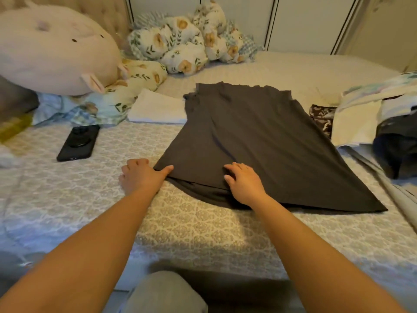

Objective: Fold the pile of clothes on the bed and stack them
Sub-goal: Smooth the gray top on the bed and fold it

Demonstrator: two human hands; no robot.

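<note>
A dark grey garment [252,136] lies spread flat on the patterned bedspread [191,227], wider at the near hem. My left hand [141,177] rests at its near left corner, thumb on the cloth and fingers curled beside it. My right hand [244,182] lies palm down on the near hem, fingers spread. A folded white cloth [158,107] sits just left of the garment's far end. At the right edge lies a pile of unfolded clothes [370,118], with a brown patterned piece [321,116] next to the garment.
A black phone [79,142] lies on the bed to the left. A big pink plush [56,50] and floral pillows [185,44] fill the far left and back. My knee [167,292] shows at the bottom edge.
</note>
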